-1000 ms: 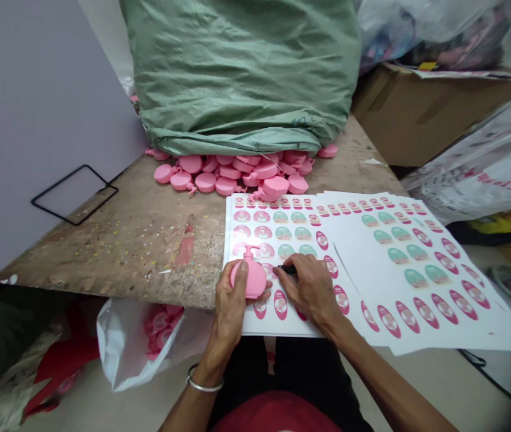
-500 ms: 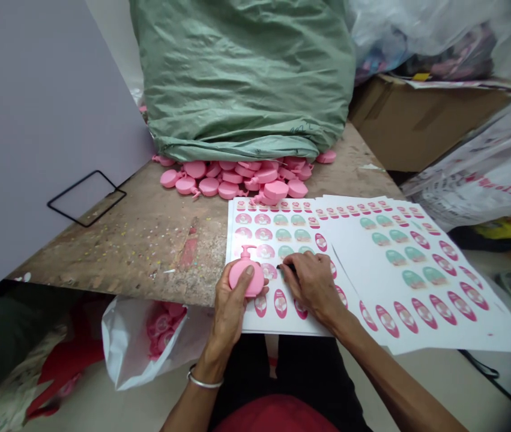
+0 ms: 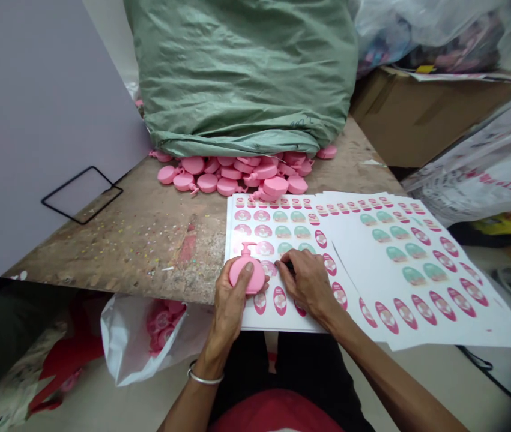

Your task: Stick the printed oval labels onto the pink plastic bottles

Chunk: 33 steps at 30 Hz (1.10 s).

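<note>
A pink pump bottle (image 3: 247, 275) is held upright in my left hand (image 3: 230, 300), its thumb across the front. Beneath it lies a sheet of pink and green stickers (image 3: 283, 231) at the table's front edge. My right hand (image 3: 307, 282) rests on that sheet, just right of the bottle. Its fingers are pinched around a small dark item (image 3: 289, 264), mostly hidden. To the right are more sticker sheets (image 3: 354, 264), overlapping and partly bare of stickers.
Several pink bottles (image 3: 230, 174) spill from under a large green sack (image 3: 246, 78) at the back. A white bag (image 3: 120, 342) with pink pieces hangs below the table's (image 3: 147, 240) front edge. A grey panel (image 3: 48, 120) stands left; a cardboard box (image 3: 426, 114) is back right.
My right hand has shifted slightly left on the sheet, its fingertips still pinched. My left hand still holds the bottle. The whole view has moved a little.
</note>
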### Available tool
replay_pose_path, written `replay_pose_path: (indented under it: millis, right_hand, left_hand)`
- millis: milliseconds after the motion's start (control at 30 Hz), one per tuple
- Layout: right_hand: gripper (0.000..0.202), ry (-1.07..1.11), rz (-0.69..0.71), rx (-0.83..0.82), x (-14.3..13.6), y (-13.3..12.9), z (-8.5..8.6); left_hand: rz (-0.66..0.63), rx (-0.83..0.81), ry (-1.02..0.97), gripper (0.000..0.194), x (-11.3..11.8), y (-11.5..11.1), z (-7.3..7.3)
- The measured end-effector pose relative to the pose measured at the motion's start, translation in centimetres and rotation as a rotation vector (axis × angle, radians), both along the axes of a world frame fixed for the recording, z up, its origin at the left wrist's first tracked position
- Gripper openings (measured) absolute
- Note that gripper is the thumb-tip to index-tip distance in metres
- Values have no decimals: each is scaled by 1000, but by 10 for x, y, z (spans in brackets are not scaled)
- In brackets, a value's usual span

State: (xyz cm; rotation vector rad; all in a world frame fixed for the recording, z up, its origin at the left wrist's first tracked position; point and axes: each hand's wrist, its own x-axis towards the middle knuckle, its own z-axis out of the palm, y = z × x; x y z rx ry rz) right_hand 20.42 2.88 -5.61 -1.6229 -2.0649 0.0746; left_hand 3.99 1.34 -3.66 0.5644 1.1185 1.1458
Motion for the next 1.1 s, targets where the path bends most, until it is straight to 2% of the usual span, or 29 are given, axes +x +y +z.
replay_pose_path:
  millis: [167,300,400,500,600,700,833,1100]
  right_hand:
    - [15,61,-20,23,-2,0,-3]
    - [18,243,29,42,0,-2,-1]
    - [19,515,-33,-61,6,-3,8]
    - [20,730,-104,-152,10,-3,26]
    - [22,717,-31,-220,3,-6,47]
    - [23,697,89,-260,-9,-10,60]
    - [22,702,126,-259,-20,-14,60]
    - [20,602,175,-193,-18,-18,60]
  left_hand:
    - [13,-4,-21,44,0,-1,0]
    - [91,-18,-92,46,-1,-2,0]
    - [125,-42,-156,49,-2,-2,1]
    - [96,-30,-175,49,-3,-4,5]
    - [89,-19,-187,48,-2,-7,12]
    - [102,-37,-207,48,-1,-12,19]
    - [59,-19,-203,47,2,-16,24]
    - [29,21,-193,48,5,-20,20]
